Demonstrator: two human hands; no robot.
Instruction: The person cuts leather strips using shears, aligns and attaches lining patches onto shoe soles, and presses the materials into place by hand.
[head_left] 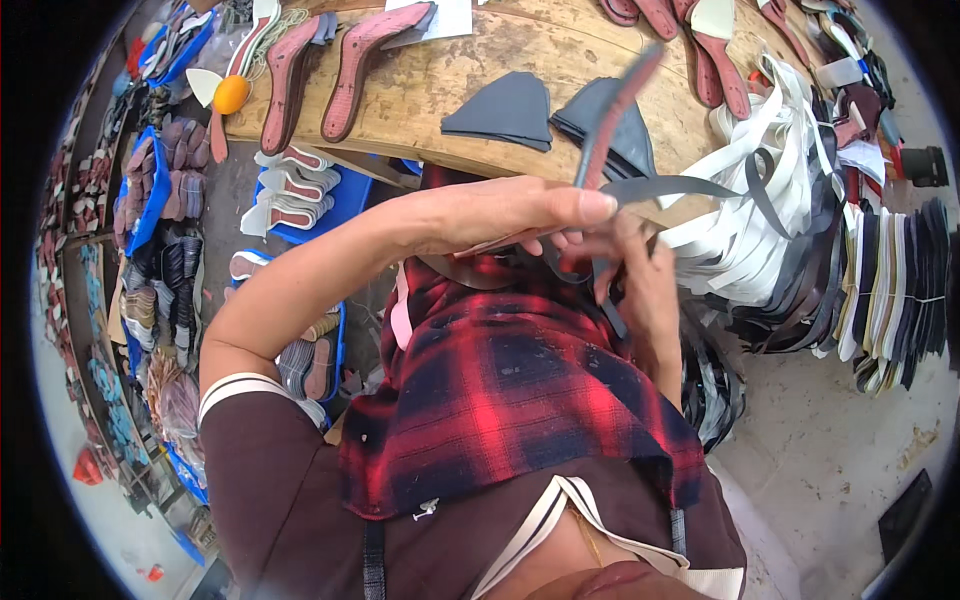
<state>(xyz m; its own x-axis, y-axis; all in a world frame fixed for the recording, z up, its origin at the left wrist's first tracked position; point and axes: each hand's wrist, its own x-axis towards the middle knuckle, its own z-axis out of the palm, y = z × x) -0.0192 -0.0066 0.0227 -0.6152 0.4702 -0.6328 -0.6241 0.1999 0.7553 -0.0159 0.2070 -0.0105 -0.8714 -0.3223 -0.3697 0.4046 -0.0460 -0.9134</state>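
Note:
My left hand (500,212) is closed around a reddish shoe insole (622,115) with a dark edge, tilted up past my thumb. The rest of the insole is mostly hidden behind my fingers. A dark grey strip (675,187) runs from beside my thumb to the right and loops down over a heap of white strips. Just below, my right hand (648,285) has its fingers curled in close to the insole, partly smeared by motion. A dark strip end (612,312) hangs beside its fingers; whether they grip it is hard to see.
On the wooden table (410,115) lie dark fan-shaped pieces (505,110) and more reddish insoles (350,80). A heap of white strips (735,240) hangs at the table's right edge, near a bundle of strips (900,290). Blue trays (325,210) with soles stand at the left.

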